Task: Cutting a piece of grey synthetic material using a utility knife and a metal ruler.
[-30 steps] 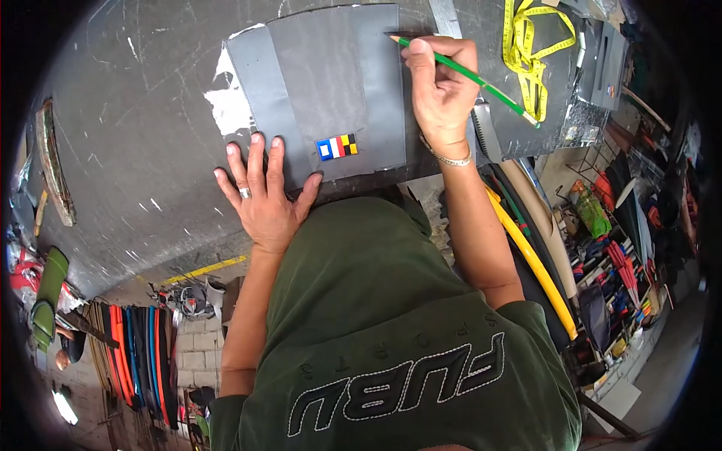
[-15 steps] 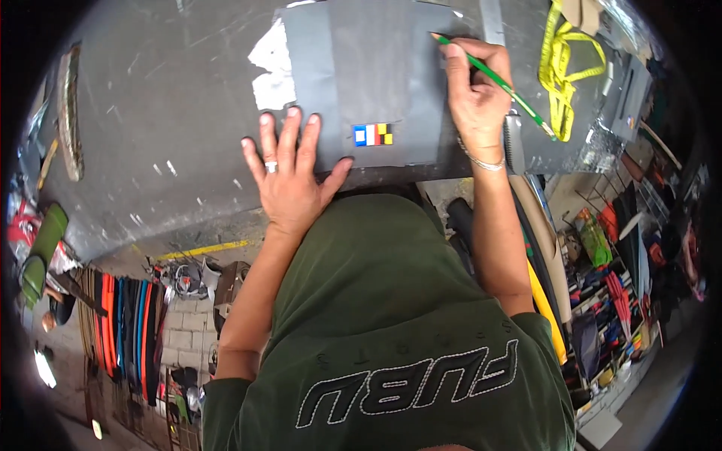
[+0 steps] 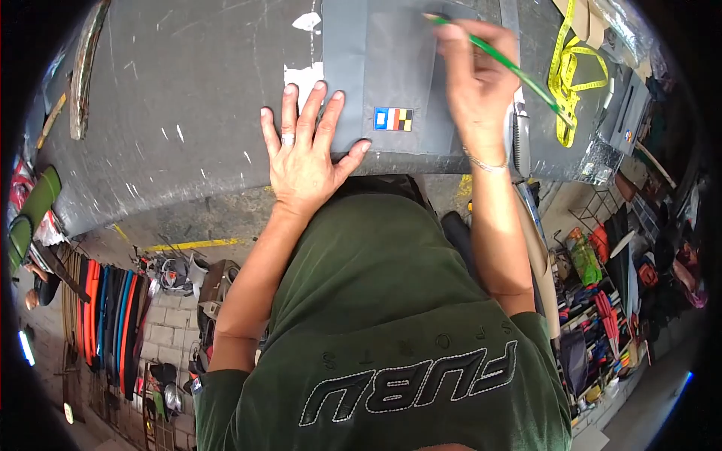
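A grey panel of sheet material point(image 3: 344, 90) lies on the dark worktable point(image 3: 203, 105), with a small multicoloured patch point(image 3: 393, 119) near its front edge. My left hand point(image 3: 306, 169) rests flat, fingers spread, across the panel's left edge and the table. Above the panel's right side, my right hand point(image 3: 485, 86) grips a green pencil point(image 3: 519, 71). The pencil's tip points away to the left over the panel; motion blurs it, so I cannot tell whether it touches. A dark-handled tool point(image 3: 521, 143) lies just right of my right wrist, partly hidden.
A yellow measuring tape point(image 3: 565, 83) lies loosely coiled at the right. Near the far left is a long worn stick point(image 3: 84, 71). White scraps point(image 3: 304, 75) lie beside the panel. Rolls of coloured material point(image 3: 109, 316) stand below the table at left, and cluttered shelves point(image 3: 602, 331) at right.
The view has shifted, so the table and panel appear further right. My right hand, still holding the pencil, has moved left relative to the panel. My left hand stays flat at the panel's left edge.
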